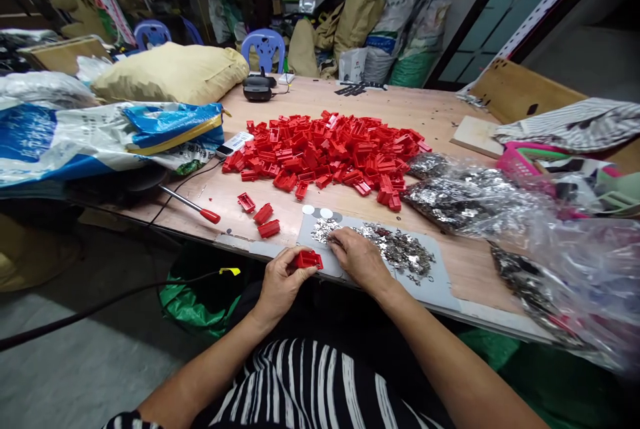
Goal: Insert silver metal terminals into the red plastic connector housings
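Fingers of the left hand [280, 284] are pinching a red, box-shaped plastic part [309, 260] at the near-left corner of the flat grey board [436, 290], probably light, stiff, best held by its sidewalls; the right hand [362, 260] is touching that board's small silver metal pieces [323, 229], grip unclear.

I see a black shirt [320, 382] at 6 o'clock on my feed, printed with white stripes. They vary in width, some broad, some thin, with slightly rough edges. In the middle they run mostly lengthwise; toward 7 o'clock they crowd and bend with the cloth, and toward 5 o'clock I get more black between them. The left sleeve [131, 421] pokes in near 7 o'clock, black with white patches, cut off by my view. Below it the left forearm [210, 369] is bare, as are the right forearm [450, 349] and both hands [281, 289].
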Demonstrator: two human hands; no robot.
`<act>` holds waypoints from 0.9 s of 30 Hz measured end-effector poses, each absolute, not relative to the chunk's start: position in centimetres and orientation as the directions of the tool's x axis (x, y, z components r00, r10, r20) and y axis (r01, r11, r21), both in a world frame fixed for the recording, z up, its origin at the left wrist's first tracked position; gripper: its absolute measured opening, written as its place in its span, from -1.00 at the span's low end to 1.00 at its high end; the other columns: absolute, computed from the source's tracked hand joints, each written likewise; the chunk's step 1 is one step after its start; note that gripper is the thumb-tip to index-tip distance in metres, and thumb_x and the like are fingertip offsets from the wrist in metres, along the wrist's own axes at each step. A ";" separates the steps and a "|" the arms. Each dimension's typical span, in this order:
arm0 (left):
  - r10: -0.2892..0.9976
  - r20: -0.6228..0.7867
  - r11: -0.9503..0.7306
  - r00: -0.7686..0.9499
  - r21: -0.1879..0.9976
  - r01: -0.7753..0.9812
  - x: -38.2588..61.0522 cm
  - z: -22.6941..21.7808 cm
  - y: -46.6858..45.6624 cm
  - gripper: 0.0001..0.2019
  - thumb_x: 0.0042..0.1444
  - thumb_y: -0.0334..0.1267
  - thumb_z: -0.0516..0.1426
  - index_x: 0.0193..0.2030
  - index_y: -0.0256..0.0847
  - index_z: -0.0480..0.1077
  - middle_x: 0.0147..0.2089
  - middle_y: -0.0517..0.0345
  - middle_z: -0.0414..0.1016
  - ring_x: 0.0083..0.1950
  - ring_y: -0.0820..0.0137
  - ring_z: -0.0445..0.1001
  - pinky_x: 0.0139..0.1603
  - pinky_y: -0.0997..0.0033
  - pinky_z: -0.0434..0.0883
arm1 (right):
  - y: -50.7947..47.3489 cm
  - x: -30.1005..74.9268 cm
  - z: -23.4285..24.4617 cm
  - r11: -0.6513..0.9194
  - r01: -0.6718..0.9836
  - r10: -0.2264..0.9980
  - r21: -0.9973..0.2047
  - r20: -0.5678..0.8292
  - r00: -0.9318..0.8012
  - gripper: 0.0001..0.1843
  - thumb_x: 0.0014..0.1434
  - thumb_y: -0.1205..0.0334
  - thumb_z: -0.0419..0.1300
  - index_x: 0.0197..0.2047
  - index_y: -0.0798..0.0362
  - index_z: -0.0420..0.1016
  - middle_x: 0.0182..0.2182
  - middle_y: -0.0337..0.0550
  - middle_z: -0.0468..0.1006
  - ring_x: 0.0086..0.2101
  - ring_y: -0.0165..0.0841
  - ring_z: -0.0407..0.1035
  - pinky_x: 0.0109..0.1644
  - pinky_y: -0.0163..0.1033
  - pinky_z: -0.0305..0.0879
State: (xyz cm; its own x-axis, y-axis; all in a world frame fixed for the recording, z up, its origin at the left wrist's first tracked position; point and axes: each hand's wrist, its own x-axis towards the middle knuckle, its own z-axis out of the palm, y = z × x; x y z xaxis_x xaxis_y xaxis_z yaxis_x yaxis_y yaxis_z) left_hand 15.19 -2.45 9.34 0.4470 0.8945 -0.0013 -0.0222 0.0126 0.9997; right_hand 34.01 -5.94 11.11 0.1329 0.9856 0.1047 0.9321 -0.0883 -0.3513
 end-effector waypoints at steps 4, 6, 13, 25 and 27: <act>0.891 0.012 -0.010 0.453 1.000 -0.008 15.3 9.4 -2.4 -0.72 -0.05 -0.24 0.31 -0.14 -0.13 0.55 -0.21 0.10 0.53 -0.19 0.32 0.46 -0.09 0.41 0.36 | -4.9 33.7 11.3 -0.096 0.948 0.992 -0.302 0.052 0.117 -0.86 0.26 0.26 0.10 -0.16 0.01 0.47 -0.18 -0.09 0.52 -0.20 -0.27 0.42 -0.18 -0.24 0.27; 0.895 0.003 0.012 0.446 1.000 -0.029 15.3 9.6 -2.4 -0.73 -0.07 -0.26 0.32 -0.16 -0.14 0.55 -0.23 0.10 0.53 -0.20 0.31 0.45 -0.08 0.41 0.36 | -4.7 33.7 11.4 -0.104 0.949 0.993 -0.297 0.028 0.118 -0.88 0.25 0.26 0.11 -0.20 0.00 0.47 -0.20 -0.10 0.51 -0.22 -0.28 0.42 -0.20 -0.25 0.25; 0.891 0.001 0.012 0.454 1.000 -0.027 15.5 9.8 -2.4 -0.73 -0.07 -0.26 0.32 -0.16 -0.13 0.55 -0.23 0.11 0.52 -0.21 0.33 0.45 -0.08 0.42 0.36 | -4.5 33.8 11.5 -0.093 0.948 0.995 -0.304 0.003 0.098 -0.91 0.23 0.25 0.13 -0.20 -0.02 0.44 -0.20 -0.15 0.51 -0.23 -0.30 0.41 -0.23 -0.27 0.21; 0.872 0.062 -0.045 0.486 0.998 -0.048 15.3 10.1 -2.1 -0.76 0.03 -0.23 0.25 -0.12 -0.15 0.51 -0.15 0.10 0.44 -0.09 0.34 0.44 0.02 0.39 0.35 | -6.3 33.7 12.0 -0.082 0.836 0.988 -0.542 0.063 0.138 -0.93 0.21 0.32 0.07 -0.21 0.00 0.31 -0.31 -0.16 0.53 -0.32 -0.30 0.39 -0.26 -0.25 0.18; 0.865 0.027 0.018 0.500 0.996 -0.086 15.4 10.1 -2.1 -0.74 0.04 -0.23 0.24 -0.09 -0.16 0.50 -0.12 0.09 0.43 -0.06 0.33 0.43 0.04 0.38 0.36 | -6.9 33.8 12.2 -0.027 0.762 0.988 -0.647 0.096 0.117 -0.94 0.21 0.30 0.07 -0.22 0.00 0.33 -0.30 -0.17 0.54 -0.31 -0.31 0.40 -0.23 -0.25 0.21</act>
State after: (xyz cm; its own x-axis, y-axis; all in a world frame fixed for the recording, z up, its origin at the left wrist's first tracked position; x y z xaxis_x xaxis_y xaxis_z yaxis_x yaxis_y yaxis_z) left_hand 15.44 -2.15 10.07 0.5003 0.8654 0.0270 -0.0856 0.0184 0.9962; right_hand 33.81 -6.89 12.18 0.1173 0.9884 0.0965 0.7622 -0.0273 -0.6468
